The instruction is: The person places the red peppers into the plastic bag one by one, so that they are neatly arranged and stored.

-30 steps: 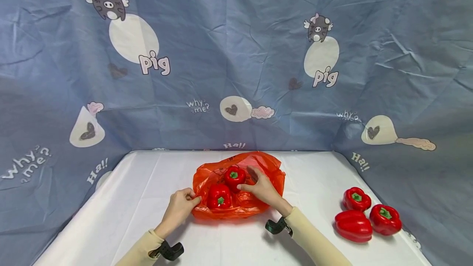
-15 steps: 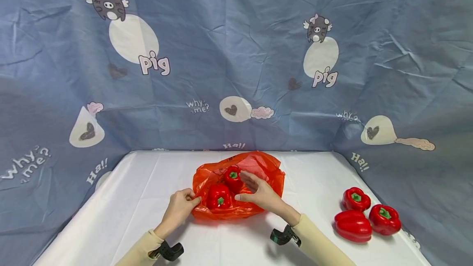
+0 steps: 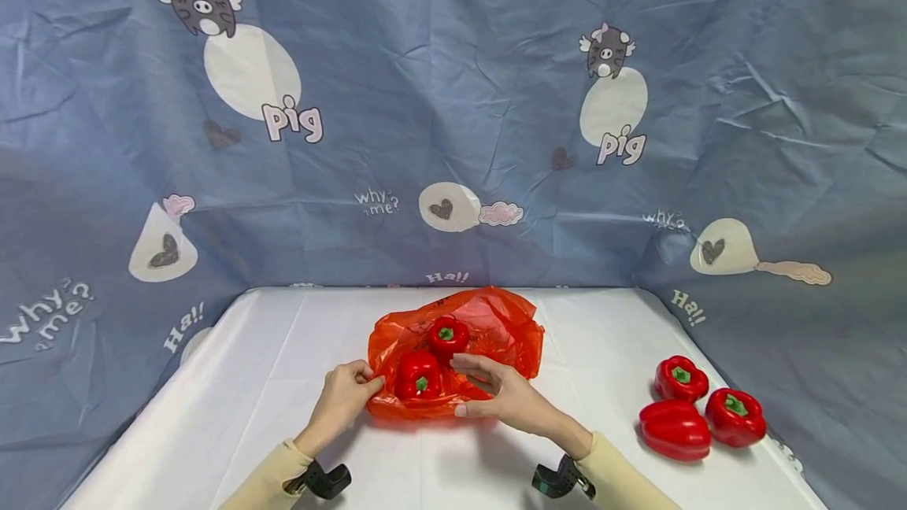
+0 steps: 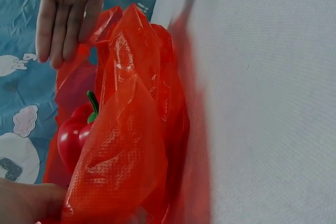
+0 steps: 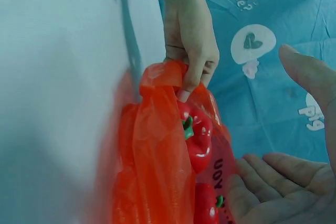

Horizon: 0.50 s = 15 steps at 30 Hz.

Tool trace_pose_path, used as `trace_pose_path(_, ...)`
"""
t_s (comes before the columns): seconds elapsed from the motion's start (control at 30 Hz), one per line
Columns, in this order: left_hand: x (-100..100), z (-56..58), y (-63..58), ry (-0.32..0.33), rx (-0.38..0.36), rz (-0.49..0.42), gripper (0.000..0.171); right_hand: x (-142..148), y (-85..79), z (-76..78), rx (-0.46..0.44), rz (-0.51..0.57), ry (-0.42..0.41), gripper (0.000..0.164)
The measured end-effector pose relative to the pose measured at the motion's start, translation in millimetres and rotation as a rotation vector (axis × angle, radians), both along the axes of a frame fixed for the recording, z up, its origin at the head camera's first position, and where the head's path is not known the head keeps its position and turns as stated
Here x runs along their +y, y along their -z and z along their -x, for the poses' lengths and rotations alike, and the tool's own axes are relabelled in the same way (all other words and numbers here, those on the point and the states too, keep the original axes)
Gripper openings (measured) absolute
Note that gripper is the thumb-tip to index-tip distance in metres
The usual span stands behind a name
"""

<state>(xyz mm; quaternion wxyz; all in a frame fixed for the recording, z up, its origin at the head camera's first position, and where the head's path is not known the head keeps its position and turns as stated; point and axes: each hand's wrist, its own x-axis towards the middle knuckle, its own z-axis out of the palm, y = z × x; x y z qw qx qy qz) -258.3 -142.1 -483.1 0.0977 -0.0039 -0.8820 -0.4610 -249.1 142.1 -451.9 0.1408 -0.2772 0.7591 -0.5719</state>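
A red plastic bag (image 3: 496, 313) lies spread on the table with its mouth open. Two red bell peppers with green stems rest inside, a front pepper (image 3: 420, 376) and a back pepper (image 3: 448, 335). My left hand (image 3: 342, 400) pinches the bag's left edge between thumb and fingers, as the right wrist view also shows at the bag's rim (image 5: 160, 77). Over the bag's right front hovers my right hand (image 3: 513, 400), fingers extended, thumb apart, holding nothing. In the left wrist view the right hand (image 4: 71, 14) appears beyond the bag, its palm visible.
Three more red bell peppers sit in a group at the right of the table: an upright one (image 3: 680, 378), another upright one (image 3: 735, 417) and one on its side (image 3: 675, 430). White cloth (image 3: 283, 352) covers the table. A blue printed curtain (image 3: 439, 101) surrounds its back and sides.
My right hand has drawn back from the back pepper toward the bag's front right, its fingers now off the pepper. My left hand keeps its grip on the bag's edge.
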Motion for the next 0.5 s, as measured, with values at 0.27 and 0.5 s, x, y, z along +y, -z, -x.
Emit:
trace_pose_path(0.27,-2,1.8,1.4,0.006,0.002,-0.009,0.014,7,-0.3,-5.9,0.005,0.007,0.003,0.066)
trace_pose_path(0.5,-1,1.8,3.0,0.000,-0.010,-0.012,0.015,12,-3.5,-9.2,0.039,-0.012,0.008,0.063)
